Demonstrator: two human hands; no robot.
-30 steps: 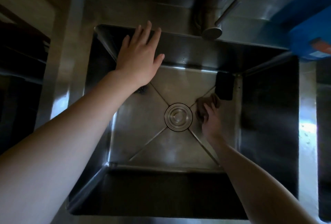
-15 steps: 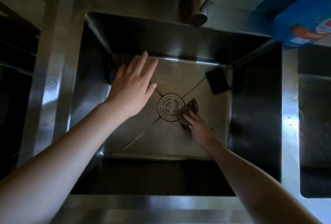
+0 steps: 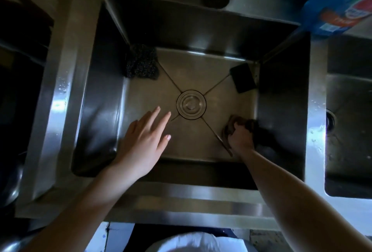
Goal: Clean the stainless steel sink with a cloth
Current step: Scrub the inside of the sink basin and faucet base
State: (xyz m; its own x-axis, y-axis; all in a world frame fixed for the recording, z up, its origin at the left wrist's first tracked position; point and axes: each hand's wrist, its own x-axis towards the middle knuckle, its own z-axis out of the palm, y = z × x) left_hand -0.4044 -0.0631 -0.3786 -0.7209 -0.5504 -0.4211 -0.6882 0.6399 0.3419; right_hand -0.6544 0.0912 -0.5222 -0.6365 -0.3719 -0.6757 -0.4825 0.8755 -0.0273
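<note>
Head view, wiping stage. Your right hand gripped the brown cloth, its fingers curled round the bunched fabric. It was pressed low on the floor of the sink, beside the right wall and nearer the front than the drain. Your left hand was held flat over the near-left floor with its fingers straight and slightly apart, holding nothing (whether it touched the steel could not be told).

To do this step well, you probably needed to flatten the cloth rather than ball it up, then draw it along the crease between floor and wall in overlapping strokes toward the drain. The two far corners would likely have needed clearing first. A dark scouring pad lay in the far-left one and a dark sponge leaned in the far-right one, each covering steel you could not otherwise reach.

The sink itself was a deep square basin of brushed steel. Four pressed creases ran from its corners to the round central drain. Its walls were in shadow, its floor dully bright, and droplets sat on the left rim. No grime could be made out in this light.
</note>
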